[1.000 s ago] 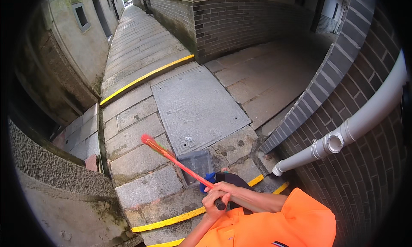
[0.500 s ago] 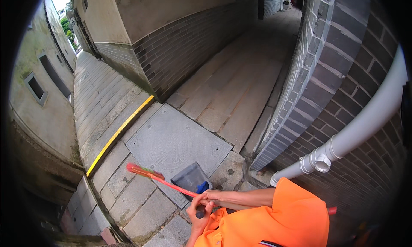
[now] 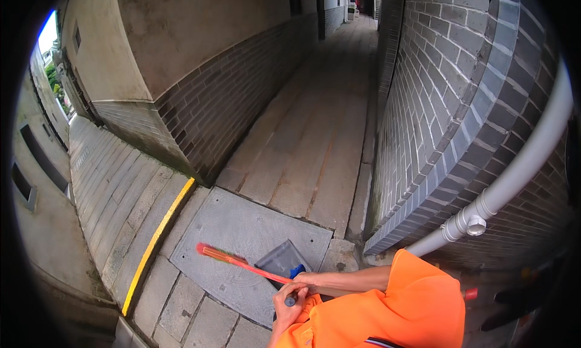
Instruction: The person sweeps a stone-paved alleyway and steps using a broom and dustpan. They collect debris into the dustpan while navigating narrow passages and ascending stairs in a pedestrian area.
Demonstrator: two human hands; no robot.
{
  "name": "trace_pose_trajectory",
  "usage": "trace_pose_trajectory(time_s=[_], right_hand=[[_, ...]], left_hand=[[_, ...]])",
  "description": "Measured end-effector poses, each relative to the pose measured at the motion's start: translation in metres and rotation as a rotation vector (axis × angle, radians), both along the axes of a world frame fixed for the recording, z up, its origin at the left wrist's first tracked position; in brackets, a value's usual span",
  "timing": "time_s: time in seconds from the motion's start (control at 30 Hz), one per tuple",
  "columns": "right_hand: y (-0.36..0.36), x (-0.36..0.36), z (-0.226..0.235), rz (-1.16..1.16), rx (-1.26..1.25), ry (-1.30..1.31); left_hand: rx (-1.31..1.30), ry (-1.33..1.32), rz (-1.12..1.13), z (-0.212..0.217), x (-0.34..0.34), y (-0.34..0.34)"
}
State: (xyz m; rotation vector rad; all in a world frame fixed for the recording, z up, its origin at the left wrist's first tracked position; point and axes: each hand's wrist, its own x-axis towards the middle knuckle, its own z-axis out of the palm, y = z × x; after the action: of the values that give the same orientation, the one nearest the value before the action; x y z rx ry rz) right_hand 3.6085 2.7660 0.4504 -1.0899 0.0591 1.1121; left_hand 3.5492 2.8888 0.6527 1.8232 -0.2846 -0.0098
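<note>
Brick walls, dark grey: one (image 3: 460, 106) rises close on the right, another (image 3: 230, 100) stands across the alley, with pale render above it.

Paved alley floor (image 3: 315, 142): long slabs running away between the walls. A stepped side path branches off to the left.

White drainpipe (image 3: 514, 178): slants down the right wall, with a jointed collar low down.

Grey cover slab (image 3: 242, 227): set flat in the paving, just ahead of the person.

Yellow edge line (image 3: 158, 239): runs along the step, left of the slab.

Grey dustpan (image 3: 280, 260), with a blue fitting: rests on the slab's near corner, mouth facing away.

Broom (image 3: 242, 263), red stick: lies low across the slab, head to the left, just beside the dustpan.

Right hand (image 3: 307, 279), orange sleeve behind it: grip looks closed on the near end of the broom stick.

Left hand (image 3: 284, 301): grip clamped round a dark rod (image 3: 292, 300). Whether the rod belongs to the dustpan cannot be told.

Step in hand, as judged: sweeping the slab toward the pan. The next move calls for a short, low stroke, with the pan's lip kept flat on the paving.
</note>
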Motion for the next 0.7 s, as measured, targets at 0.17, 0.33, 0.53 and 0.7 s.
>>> trace_pose_trajectory(time_s=[0.17,0.33,0.53,0.7], right_hand=[[0.063,0.062,0.101,-0.127,-0.069,0.245],[0.103,0.126,0.082,-0.053,-0.241,0.054],[0.139,0.215,0.123,0.088,-0.149,0.073],[0.177,0.295,0.1,0.145,-0.104,0.188]], left_hand=[[0.176,-0.399,-0.107,0.013,0.081,0.082],[0.244,-0.266,-0.136,0.015,0.136,0.121],[0.356,0.063,-0.05,-0.001,0.21,0.153],[0.385,0.259,0.078,0.015,0.288,0.173]])
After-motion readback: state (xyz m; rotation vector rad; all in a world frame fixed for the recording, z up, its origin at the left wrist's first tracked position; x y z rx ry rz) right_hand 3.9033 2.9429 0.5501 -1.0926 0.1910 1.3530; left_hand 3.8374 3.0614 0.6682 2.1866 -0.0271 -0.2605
